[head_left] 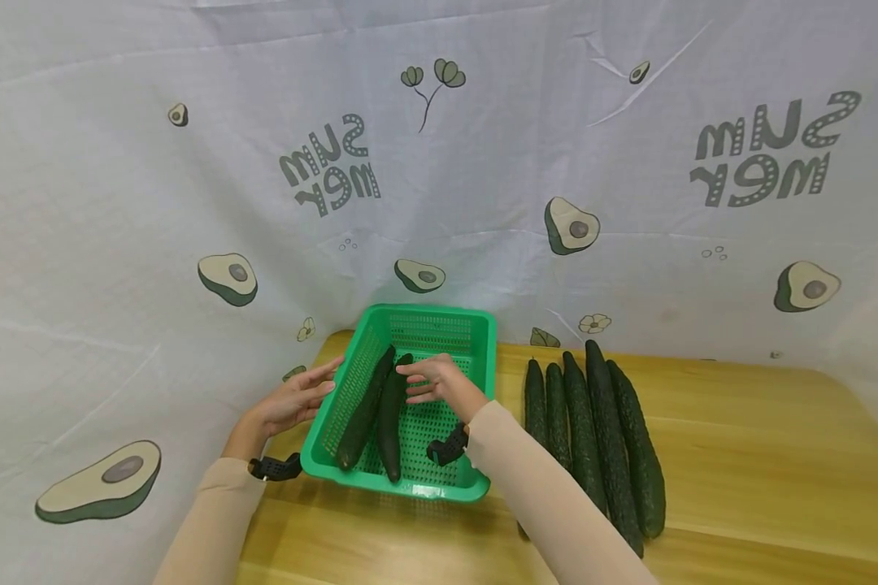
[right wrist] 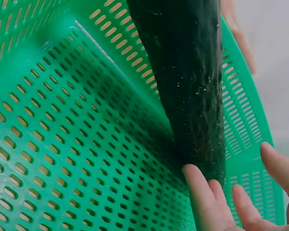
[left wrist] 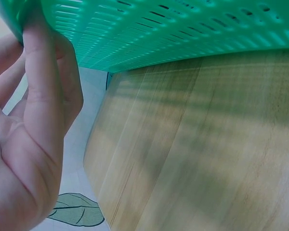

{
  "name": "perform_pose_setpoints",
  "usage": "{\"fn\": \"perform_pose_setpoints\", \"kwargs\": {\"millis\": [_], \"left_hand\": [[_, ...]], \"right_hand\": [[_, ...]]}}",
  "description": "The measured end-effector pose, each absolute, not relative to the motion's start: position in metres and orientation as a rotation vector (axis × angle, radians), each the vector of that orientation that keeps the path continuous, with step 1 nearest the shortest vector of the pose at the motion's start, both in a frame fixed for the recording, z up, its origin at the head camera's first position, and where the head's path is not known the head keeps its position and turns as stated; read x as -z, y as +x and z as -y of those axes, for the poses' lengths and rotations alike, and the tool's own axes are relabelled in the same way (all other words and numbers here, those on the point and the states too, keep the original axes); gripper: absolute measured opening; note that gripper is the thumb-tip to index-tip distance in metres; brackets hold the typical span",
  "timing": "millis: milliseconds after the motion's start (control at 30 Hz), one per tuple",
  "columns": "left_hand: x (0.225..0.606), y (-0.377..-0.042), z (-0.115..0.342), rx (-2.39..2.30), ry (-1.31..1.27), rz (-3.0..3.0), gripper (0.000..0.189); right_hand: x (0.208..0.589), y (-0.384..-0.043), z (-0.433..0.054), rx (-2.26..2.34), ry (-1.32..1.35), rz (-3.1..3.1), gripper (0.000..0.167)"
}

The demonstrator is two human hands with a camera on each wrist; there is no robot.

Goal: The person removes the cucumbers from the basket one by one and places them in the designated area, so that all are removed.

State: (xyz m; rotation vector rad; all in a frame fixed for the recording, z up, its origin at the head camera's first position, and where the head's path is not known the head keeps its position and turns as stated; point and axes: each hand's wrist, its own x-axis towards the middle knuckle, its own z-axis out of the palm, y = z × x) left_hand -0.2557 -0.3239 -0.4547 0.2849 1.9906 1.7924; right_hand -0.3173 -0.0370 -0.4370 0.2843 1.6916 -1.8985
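Observation:
A green perforated plastic basket (head_left: 492, 357) stands on the table, with two dark green cucumbers (head_left: 363, 414) lying lengthwise along its left half. Outside the basket's left wall, my left hand (head_left: 296, 400) has its fingers extended up to the rim; the left wrist view shows the fingertips under the rim's lip. My right hand (head_left: 436, 380) hovers inside the basket over its far half, fingers spread and slightly bent. Its fingertips are right by the end of the nearer cucumber (right wrist: 192, 91) in the right wrist view, with nothing in the palm.
Several more cucumbers (head_left: 588, 431) lie side by side on the wooden table (head_left: 746, 455), to the right of the basket. My right forearm passes over part of them. A white cloth (head_left: 483, 179) printed with avocados hangs behind the table and along its left side.

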Motion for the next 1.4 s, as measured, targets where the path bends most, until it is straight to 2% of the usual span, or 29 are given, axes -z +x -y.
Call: {"fn": "perform_pose_setpoints", "kwargs": {"millis": [233,433,1033,1400], "left_hand": [[0.455,-0.256,0.323,-1.798,0.281,-1.992,0.061],[0.456,-0.256,0.322,-1.816,0.289,-1.966,0.059],[0.459,-0.257,0.323,-1.849,0.304,-1.933,0.059],[0.457,-0.259,0.325,-1.858,0.299,-1.926,0.06]], "right_hand": [[0.441,-0.319,0.042,1.862,0.32,-1.636,0.086],[0.446,-0.319,0.047,1.81,0.327,-1.635,0.098],[0.452,-0.318,0.053,1.746,0.311,-1.624,0.091],[0.445,-0.319,0.049,1.791,0.35,-1.589,0.098]]}}
